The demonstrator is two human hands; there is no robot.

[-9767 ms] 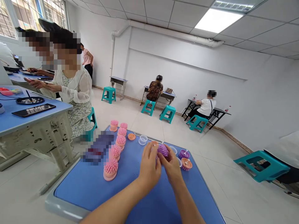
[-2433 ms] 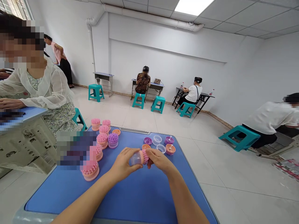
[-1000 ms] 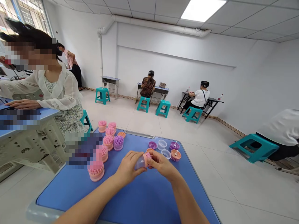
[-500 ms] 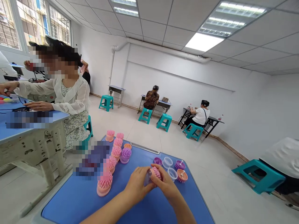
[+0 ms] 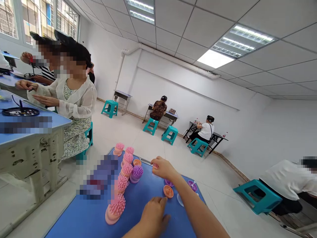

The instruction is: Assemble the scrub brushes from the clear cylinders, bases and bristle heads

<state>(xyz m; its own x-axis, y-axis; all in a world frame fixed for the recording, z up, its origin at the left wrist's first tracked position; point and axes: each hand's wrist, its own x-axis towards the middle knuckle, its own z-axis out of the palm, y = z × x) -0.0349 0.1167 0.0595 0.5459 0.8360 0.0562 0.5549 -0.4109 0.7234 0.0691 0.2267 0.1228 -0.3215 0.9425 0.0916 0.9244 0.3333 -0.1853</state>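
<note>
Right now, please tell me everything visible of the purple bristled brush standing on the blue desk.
This purple, round, rubbery-looking brush has a dense dome of bristles above a paler, smooth base. It stands upright on the blue desk, right of the pink bristled brushes; contact with them is unclear. Neither the left hand nor the right hand touches it.

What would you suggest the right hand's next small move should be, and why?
Probably setting the small pink bristled brush upright on the blue tabletop, beside the round purple bristled brush: the right hand holds it near there, partly hidden, and similar pink bristled brushes with peach bases stand upright in a row alongside.
</note>
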